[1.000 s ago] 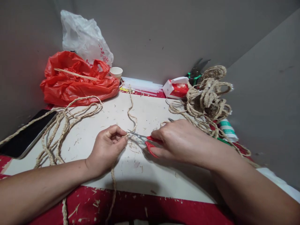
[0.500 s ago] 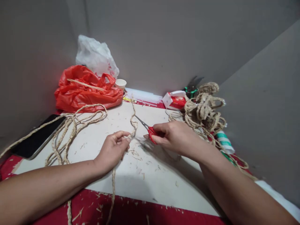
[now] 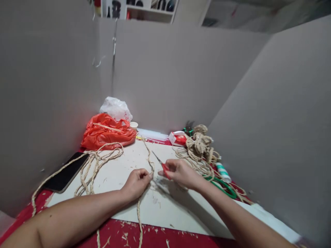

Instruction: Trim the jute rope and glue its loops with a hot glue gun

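My left hand (image 3: 137, 184) pinches a braided straw rope (image 3: 139, 217) over the white board (image 3: 124, 210). One end of the rope stretches away from my fingertips across the board, and the other hangs down over the front edge. My right hand (image 3: 182, 174) is closed around the red handles of a pair of scissors (image 3: 165, 169). The thin blades point up and to the left, just right of the rope's far end and apart from it. More of the braided rope (image 3: 96, 168) lies in loose loops to the left, partly across a black phone (image 3: 66, 174).
Behind the board sit a red plastic bag (image 3: 108, 136), a white bag (image 3: 116, 109), a paper cup (image 3: 133, 125) and a red-and-white box (image 3: 178, 138). Coiled ropes (image 3: 201, 143) and a green-and-white roll (image 3: 223, 173) are at right. Grey partitions (image 3: 160, 75) enclose the table.
The view has tilted up, bringing shelves above the partition into sight. The scissors have shifted slightly away from the rope, while my left hand keeps its pinch.
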A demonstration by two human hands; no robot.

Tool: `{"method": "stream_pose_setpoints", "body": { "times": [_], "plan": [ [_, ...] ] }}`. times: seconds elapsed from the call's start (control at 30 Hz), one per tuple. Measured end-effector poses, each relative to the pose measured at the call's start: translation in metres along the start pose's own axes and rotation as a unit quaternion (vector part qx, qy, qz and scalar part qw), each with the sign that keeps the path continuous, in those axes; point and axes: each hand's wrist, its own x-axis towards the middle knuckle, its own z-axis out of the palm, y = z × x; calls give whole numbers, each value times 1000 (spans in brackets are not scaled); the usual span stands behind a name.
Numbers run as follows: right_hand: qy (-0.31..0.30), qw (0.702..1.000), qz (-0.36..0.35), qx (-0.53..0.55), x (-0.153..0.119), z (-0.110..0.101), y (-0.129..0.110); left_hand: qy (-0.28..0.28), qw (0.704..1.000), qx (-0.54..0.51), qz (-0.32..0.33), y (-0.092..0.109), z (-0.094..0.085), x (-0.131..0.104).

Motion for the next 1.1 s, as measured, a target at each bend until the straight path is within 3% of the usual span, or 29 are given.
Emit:
{"method": "stream_pose_setpoints", "body": {
  "times": [0.2, 0.33, 0.5, 0.6, 0.7, 0.87, 1.0, 1.1],
  "plan": [
    [57, 988, 45, 138, -45, 38, 5, -2, 1000, 4, 17, 3, -3, 3],
    [151, 969, 67, 183, -47, 57, 20, 15, 1000, -9, -11, 11, -6, 4],
    [229, 944, 69, 225, -39, 61, 37, 25, 995, -34, -93, 29, -13, 5],
    [261, 933, 58, 240, -35, 62, 38, 49, 992, -49, -101, 53, -20, 3],
    [274, 928, 42, 248, -31, 64, 37, 76, 992, -70, -69, 87, -23, -3],
    [286, 923, 24, 258, -30, 69, 37, 63, 990, -127, -26, 144, -10, -8],
    [286, 920, 20, 267, -30, 70, 37, 63, 982, -178, -10, 176, 3, 8],
    [295, 913, 18, 281, -30, 68, 36, 67, 976, -207, 8, 188, 12, 25]
  ]
}}
